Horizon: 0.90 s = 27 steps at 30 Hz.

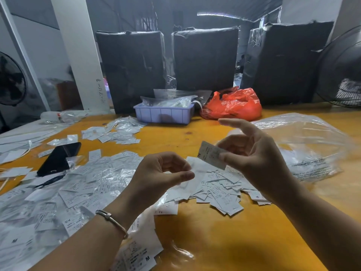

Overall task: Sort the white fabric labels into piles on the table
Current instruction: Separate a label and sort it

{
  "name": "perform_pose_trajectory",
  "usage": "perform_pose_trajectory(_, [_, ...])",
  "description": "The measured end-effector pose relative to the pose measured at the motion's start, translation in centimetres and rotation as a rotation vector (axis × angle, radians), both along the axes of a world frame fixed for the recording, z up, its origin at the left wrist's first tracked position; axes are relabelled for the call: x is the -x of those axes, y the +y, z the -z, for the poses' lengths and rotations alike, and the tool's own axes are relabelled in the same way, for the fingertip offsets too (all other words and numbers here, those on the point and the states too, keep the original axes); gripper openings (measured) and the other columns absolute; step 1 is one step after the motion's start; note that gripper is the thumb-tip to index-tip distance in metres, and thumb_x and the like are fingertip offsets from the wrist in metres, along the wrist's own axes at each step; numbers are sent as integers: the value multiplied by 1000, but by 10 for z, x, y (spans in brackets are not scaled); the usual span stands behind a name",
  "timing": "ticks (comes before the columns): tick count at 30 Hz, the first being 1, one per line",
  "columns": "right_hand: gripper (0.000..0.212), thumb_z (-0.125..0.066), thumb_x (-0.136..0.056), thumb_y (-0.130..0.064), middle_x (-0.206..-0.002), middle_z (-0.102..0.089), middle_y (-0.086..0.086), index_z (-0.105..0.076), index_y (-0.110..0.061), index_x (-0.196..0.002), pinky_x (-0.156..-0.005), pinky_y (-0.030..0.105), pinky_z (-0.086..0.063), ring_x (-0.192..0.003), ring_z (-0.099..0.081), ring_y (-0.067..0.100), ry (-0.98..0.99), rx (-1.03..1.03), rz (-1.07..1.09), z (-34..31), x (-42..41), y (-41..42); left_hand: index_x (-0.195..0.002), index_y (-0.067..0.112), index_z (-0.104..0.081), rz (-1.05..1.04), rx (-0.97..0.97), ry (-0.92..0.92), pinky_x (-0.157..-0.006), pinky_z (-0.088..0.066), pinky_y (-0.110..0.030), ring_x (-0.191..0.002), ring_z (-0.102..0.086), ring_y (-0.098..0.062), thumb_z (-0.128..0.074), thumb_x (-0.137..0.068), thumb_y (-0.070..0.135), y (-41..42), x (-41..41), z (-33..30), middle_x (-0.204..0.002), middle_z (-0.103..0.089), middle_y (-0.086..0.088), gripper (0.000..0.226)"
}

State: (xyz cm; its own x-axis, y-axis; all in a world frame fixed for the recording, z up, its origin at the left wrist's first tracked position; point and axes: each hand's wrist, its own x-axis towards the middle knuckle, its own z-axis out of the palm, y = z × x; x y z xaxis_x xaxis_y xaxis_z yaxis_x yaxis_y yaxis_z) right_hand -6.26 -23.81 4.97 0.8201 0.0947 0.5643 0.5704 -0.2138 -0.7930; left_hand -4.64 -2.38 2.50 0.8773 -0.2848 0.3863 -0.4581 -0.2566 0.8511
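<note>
My right hand (252,151) is raised over the yellow table (224,241) and pinches one white fabric label (210,154) between thumb and fingers; the label is tilted, with a size mark at its left end. My left hand (162,173), a bracelet on its wrist, hovers just left of it with fingers curled; a thin clear sleeve (192,179) seems to hang at its fingertips, but the grip is unclear. Below both hands lies a heap of white labels (220,192). A wider spread of labels and clear sleeves (64,194) covers the table's left side.
A black phone (58,158) lies among the labels at left. At the back stand a lilac plastic tray (164,114), an orange bag (234,104) and three black-wrapped bundles (205,59). A large clear plastic bag (304,145) lies right. Fans stand at both edges.
</note>
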Motion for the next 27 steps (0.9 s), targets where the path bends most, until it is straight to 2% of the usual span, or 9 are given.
perform_pose_trajectory(4, [30,-71,-76,3,-84,-73,-6,-67,-20,-94,-71,54,-55,-80,-68,21,-122,30,36,-6,8,3,-76,18,-72,-16,-31,-65,-69,-57,-24,-73,-67,-10,-81,-61,33,1,1,-1,-77,-72,2,24])
perform_pose_trajectory(7, [26,-69,-77,1,-84,-72,-7,-69,-25,-81,-72,48,-57,-82,-68,20,-139,18,38,-7,11,3,-76,17,-71,-30,-39,-76,-71,-57,-35,-74,-66,-11,-81,-60,34,1,2,-2,-78,-72,1,25])
perform_pose_trajectory(10, [27,-69,-77,-3,-86,-72,-10,-70,-29,-81,-74,42,-58,-86,-68,16,-146,4,38,-8,12,3,-76,18,-70,-34,-51,-78,-73,-58,-43,-77,-66,-13,-81,-60,36,1,3,-3,-79,-72,0,26])
perform_pose_trajectory(12, [27,-71,-77,-6,-84,-72,-13,-69,-32,-81,-69,43,-57,-84,-68,21,-173,45,67,-8,12,4,-76,19,-70,-33,-54,-79,-74,-58,-45,-79,-67,-15,-80,-60,38,1,3,-3,-80,-72,0,27])
perform_pose_trajectory(15, [24,-73,-75,-7,-81,-73,-11,-70,-30,-82,-63,48,-54,-77,-66,29,-199,83,85,-7,12,4,-75,21,-69,-37,-59,-77,-74,-58,-44,-79,-67,-14,-79,-59,41,0,3,-4,-82,-72,0,28])
perform_pose_trajectory(20, [21,-73,-74,-11,-82,-72,-14,-70,-31,-82,-62,47,-54,-76,-66,29,-192,103,72,-6,12,5,-74,22,-69,-49,-72,-85,-71,-59,-40,-77,-66,-9,-79,-60,41,0,2,-3,-82,-72,2,26])
perform_pose_trajectory(23, [25,-74,-75,-7,-77,-71,-15,-70,-30,-80,-60,41,-53,-73,-65,24,-197,130,90,-5,11,5,-75,21,-69,-50,-77,-85,-70,-59,-39,-76,-66,-9,-79,-60,40,0,2,-2,-82,-72,2,26])
perform_pose_trajectory(27, [22,-75,-75,-5,-75,-71,-13,-71,-26,-80,-49,27,-48,-65,-58,16,-226,210,122,-3,10,5,-75,20,-69,-49,-74,-79,-69,-59,-41,-76,-66,-10,-79,-59,39,1,2,-3,-82,-72,2,27])
